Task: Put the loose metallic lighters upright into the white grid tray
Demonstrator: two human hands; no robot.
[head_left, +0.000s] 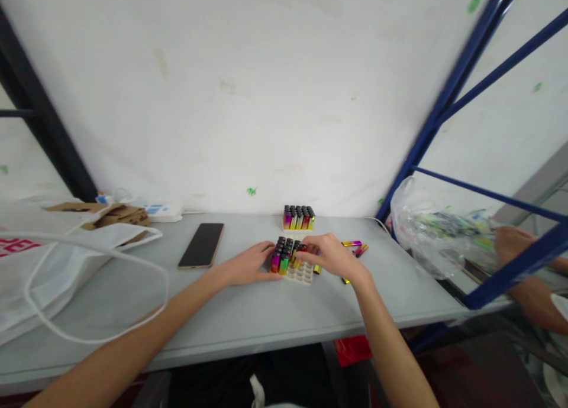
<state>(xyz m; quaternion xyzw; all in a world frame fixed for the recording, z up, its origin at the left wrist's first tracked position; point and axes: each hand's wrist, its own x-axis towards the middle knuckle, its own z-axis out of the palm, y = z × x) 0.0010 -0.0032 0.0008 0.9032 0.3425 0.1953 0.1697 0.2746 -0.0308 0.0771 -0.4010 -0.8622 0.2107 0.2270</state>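
A white slotted tray (302,274) sits mid-table, partly filled with upright multicoloured lighters (282,255). My left hand (249,264) rests flat against the tray's left side, fingers touching it. My right hand (329,255) hovers over the tray's right part, fingers pinched on a lighter (302,249) at the tray's top. A few loose lighters (355,246) lie on the table just right of my right hand. A second, full tray of lighters (299,217) stands behind, near the wall.
A black phone (201,245) lies left of the trays. A white bag (53,260) and cardboard box (104,214) fill the left. A clear plastic bag (426,230) and blue frame (448,94) stand right, with another person's arm (528,278) beyond.
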